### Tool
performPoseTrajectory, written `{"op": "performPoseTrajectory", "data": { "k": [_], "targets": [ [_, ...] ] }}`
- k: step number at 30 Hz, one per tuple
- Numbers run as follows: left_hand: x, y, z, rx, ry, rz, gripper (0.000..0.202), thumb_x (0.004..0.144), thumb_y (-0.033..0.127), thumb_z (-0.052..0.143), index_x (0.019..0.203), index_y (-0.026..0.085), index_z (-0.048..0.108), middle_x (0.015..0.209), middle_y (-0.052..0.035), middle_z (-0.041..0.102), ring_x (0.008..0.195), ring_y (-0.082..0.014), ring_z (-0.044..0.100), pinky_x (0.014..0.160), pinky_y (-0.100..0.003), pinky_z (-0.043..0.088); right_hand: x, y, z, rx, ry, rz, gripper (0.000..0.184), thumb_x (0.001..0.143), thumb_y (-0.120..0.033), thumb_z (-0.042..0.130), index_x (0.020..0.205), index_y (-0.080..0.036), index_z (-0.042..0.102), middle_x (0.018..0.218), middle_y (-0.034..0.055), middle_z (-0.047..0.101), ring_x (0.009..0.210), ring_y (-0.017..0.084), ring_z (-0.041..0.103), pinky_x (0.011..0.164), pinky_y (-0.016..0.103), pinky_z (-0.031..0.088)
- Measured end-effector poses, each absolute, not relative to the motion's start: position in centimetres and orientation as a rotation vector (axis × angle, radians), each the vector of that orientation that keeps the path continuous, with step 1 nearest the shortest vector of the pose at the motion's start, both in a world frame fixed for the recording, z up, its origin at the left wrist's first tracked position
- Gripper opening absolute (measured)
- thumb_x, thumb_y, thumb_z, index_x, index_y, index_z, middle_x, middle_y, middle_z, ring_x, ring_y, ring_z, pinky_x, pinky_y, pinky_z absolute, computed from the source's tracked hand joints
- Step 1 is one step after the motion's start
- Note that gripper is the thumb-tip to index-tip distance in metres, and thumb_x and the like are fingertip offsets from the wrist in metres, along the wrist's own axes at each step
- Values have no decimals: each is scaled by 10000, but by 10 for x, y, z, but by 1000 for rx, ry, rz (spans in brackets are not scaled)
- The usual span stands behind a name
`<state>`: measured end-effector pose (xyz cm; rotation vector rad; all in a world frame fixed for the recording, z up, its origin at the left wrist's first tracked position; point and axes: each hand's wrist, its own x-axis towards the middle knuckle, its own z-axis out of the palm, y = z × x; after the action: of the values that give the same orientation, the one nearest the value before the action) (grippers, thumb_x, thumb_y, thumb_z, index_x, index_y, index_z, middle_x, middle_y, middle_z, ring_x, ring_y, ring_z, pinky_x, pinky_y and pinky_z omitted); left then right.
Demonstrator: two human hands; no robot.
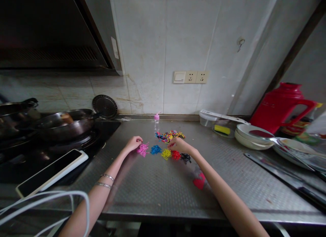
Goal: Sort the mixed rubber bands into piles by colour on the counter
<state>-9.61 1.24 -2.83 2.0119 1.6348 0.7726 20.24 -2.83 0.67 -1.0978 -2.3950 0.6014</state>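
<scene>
My left hand point(134, 144) is beside a pile of pink rubber bands point(143, 149), its fingers curled together; anything between them is too small to make out. My right hand point(179, 145) hovers over the front edge of a mixed heap of coloured rubber bands point(170, 136), thumb and fingers pinched. What it holds, if anything, cannot be seen. In a row on the counter lie small piles of blue bands point(156, 149), yellow bands point(166, 154), red bands point(176, 155) and black bands point(185, 158). Behind them stands a clear bottle point(156, 123) with a pink top.
A clear bag with a red patch point(199, 181) lies by my right forearm. Left are a pan point(66, 124) on the stove and a phone-like device point(51, 172) with white cables. Stacked bowls point(253, 138), a red thermos point(280, 107) and a long knife point(285, 181) are right.
</scene>
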Motion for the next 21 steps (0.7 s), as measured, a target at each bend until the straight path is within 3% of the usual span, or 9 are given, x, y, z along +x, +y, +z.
{"op": "performPoseTrajectory", "data": {
  "k": [8, 14, 21],
  "targets": [
    [-91, 7, -18, 2050, 1849, 872, 336, 676, 374, 551, 920, 148, 597, 703, -30, 604, 610, -126, 539, 579, -216, 384, 212, -30, 7, -1215, -2283, 447, 324, 729, -189, 443, 980, -158, 645, 756, 6, 654, 655, 103, 546, 647, 187, 406],
    [-68, 10, -7, 2144, 1658, 949, 219, 692, 316, 542, 753, 135, 649, 702, -53, 637, 637, -136, 554, 607, -226, 395, 218, -32, 10, -1440, -2313, 196, 328, 770, -206, 430, 1044, -239, 606, 985, 35, 635, 876, 154, 570, 753, 209, 396],
    [-24, 32, -10, 2234, 1628, 850, 170, 668, 251, 579, 727, 123, 673, 729, -78, 653, 661, -152, 561, 647, -249, 404, 220, -37, 15, -1643, -2354, 1, 313, 806, -245, 406, 1073, -262, 568, 1095, 48, 581, 986, 168, 529, 770, 211, 392]
  ]
}}
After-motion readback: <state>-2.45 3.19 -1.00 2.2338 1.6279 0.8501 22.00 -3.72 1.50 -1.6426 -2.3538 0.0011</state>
